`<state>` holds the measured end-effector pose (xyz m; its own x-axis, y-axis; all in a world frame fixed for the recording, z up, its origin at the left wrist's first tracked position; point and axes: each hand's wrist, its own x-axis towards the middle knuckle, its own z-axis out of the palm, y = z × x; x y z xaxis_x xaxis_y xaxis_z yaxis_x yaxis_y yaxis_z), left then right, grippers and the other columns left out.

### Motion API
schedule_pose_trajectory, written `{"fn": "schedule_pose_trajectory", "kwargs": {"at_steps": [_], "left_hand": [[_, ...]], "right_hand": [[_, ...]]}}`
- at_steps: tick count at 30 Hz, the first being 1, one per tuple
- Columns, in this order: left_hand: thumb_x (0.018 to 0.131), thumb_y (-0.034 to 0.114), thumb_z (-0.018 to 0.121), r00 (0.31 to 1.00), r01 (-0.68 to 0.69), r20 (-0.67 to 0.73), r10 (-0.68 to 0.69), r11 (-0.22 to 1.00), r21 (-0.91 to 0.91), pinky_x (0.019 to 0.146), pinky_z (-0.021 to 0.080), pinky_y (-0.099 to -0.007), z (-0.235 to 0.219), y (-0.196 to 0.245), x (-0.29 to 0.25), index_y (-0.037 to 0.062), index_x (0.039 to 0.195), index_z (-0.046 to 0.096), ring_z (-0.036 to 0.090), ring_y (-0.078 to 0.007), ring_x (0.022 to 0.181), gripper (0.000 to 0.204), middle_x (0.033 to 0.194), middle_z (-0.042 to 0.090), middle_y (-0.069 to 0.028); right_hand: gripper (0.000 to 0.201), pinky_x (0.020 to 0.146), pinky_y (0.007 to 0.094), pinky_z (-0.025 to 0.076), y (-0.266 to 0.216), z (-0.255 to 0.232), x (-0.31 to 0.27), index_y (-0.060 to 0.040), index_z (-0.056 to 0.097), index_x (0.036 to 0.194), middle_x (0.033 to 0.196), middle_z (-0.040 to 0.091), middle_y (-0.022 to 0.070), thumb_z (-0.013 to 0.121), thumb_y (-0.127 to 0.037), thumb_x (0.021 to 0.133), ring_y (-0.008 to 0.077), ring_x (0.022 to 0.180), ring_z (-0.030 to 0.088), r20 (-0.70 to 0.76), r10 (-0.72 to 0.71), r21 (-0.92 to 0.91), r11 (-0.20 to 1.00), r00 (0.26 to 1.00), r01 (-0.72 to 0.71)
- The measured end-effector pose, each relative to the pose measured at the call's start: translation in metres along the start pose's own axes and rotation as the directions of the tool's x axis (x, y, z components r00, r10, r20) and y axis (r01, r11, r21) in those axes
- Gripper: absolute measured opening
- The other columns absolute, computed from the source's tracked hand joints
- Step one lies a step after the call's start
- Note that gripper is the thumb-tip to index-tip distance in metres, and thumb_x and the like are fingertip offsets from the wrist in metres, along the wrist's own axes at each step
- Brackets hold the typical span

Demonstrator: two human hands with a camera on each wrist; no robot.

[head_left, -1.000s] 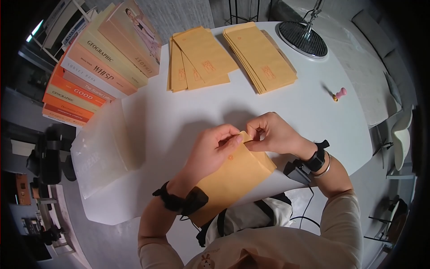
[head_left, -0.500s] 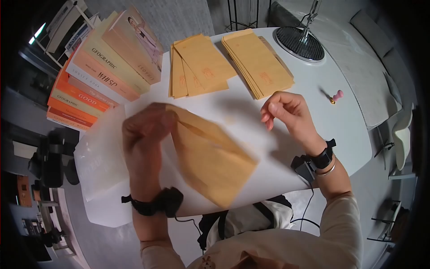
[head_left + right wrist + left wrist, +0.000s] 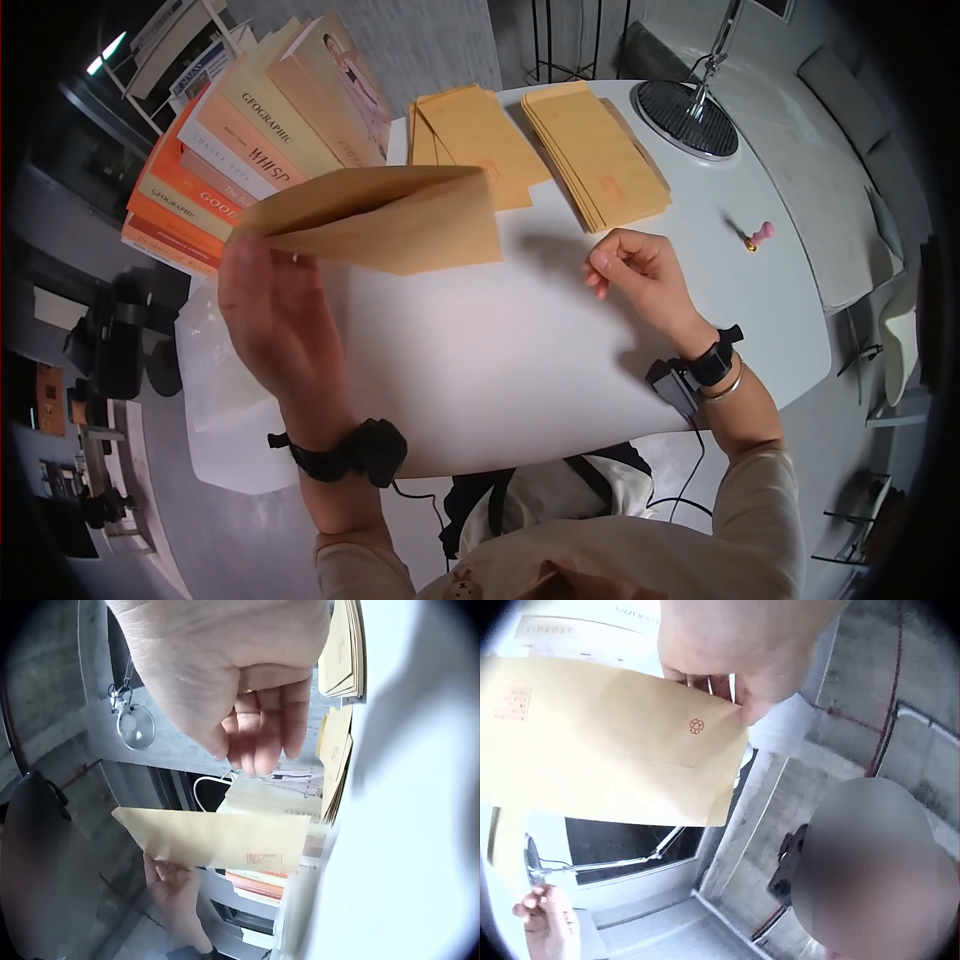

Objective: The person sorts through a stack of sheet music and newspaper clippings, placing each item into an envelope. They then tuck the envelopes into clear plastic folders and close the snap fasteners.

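Note:
My left hand (image 3: pixel 275 310) pinches one end of a brown paper envelope (image 3: pixel 400 235), raised over the left part of the table. A dark slit runs along the envelope's upper side in the head view. Red print and a small red emblem show on its face in the left wrist view, where the thumb and fingers grip the edge. My right hand (image 3: pixel 640 275) hovers over the table at the right, its fingers loosely curled around nothing. Beyond the hands lie a fanned stack of envelopes (image 3: pixel 510 145) and a neater stack of envelopes (image 3: pixel 595 160), both brown with red print.
A row of books (image 3: pixel 240 120) stands at the back left. In front of it lies a translucent plastic bag (image 3: pixel 225 360), partly behind my left arm. A lamp base (image 3: pixel 690 115) stands at the back right of the white table (image 3: pixel 460 400), with a pink-handled stamp (image 3: pixel 763 233) nearer.
The left hand has carried the envelope up and left, turning it sideways. My right hand has let go of the envelope and drawn off to the right.

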<state>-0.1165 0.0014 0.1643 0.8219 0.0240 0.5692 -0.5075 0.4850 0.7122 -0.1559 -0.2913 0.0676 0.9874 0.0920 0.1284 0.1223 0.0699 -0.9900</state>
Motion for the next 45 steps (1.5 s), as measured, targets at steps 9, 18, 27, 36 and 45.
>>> {"fn": "schedule_pose_trajectory", "kwargs": {"at_steps": [9,18,27,36,45], "left_hand": [[0.090,0.011,0.062,0.967,0.237,-0.122,-0.225,0.967,0.095,0.071,0.047,-0.0198,0.006,-0.040,-0.018,-0.0042,0.102,0.063,0.060,-0.0071,0.078,0.019,0.092,0.067,-0.0055],[0.091,0.007,0.060,0.873,0.456,0.009,-0.488,0.822,0.340,0.066,0.046,-0.0194,0.030,-0.069,-0.041,-0.0018,0.101,0.062,0.058,-0.0059,0.074,0.014,0.087,0.064,-0.0021],[0.090,0.003,0.053,0.580,0.618,0.254,-0.774,0.621,0.481,0.075,0.048,-0.0227,-0.025,-0.107,-0.057,-0.0070,0.106,0.061,0.060,-0.0112,0.083,0.020,0.090,0.065,-0.0081],[0.087,-0.001,0.062,0.688,0.568,0.198,-0.698,0.688,0.452,0.074,0.049,-0.0211,-0.005,-0.109,-0.070,-0.0035,0.112,0.060,0.061,-0.0089,0.083,0.025,0.094,0.067,-0.0070],[0.088,-0.005,0.054,0.558,0.638,0.224,-0.799,0.585,0.501,0.070,0.051,-0.0235,-0.014,-0.096,-0.072,0.0004,0.135,0.038,0.064,-0.0129,0.081,0.050,0.093,0.066,-0.0116]], "right_hand": [[0.028,0.075,0.0257,0.049,-0.010,0.009,-0.006,0.0018,0.058,0.108,0.092,0.062,0.0053,0.064,-0.019,0.090,0.0114,0.081,0.059,0.071,-0.118,0.105,0.988,0.990,0.111],[0.028,0.076,0.0217,0.049,-0.030,0.039,0.010,0.0019,0.059,0.116,0.100,0.064,0.0056,0.058,0.001,0.089,0.0076,0.087,0.059,0.112,-0.089,-0.165,0.981,0.990,0.106],[0.026,0.083,0.0232,0.049,0.021,0.010,0.013,-0.0023,0.066,0.114,0.103,0.069,0.0097,0.060,-0.003,0.089,0.0094,0.093,0.062,0.348,0.141,-0.140,0.985,0.927,-0.097],[0.013,0.057,0.0225,0.045,0.023,0.020,0.017,-0.0004,0.066,0.085,0.068,0.062,0.0007,0.068,-0.013,0.085,0.0051,0.065,0.058,0.264,0.198,-0.383,0.920,0.944,-0.086],[0.013,0.055,0.0234,0.045,0.011,0.000,0.014,-0.0017,0.066,0.085,0.061,0.060,0.0030,0.065,-0.014,0.085,0.0080,0.051,0.056,0.078,0.255,-0.491,0.851,0.964,-0.186]]}}
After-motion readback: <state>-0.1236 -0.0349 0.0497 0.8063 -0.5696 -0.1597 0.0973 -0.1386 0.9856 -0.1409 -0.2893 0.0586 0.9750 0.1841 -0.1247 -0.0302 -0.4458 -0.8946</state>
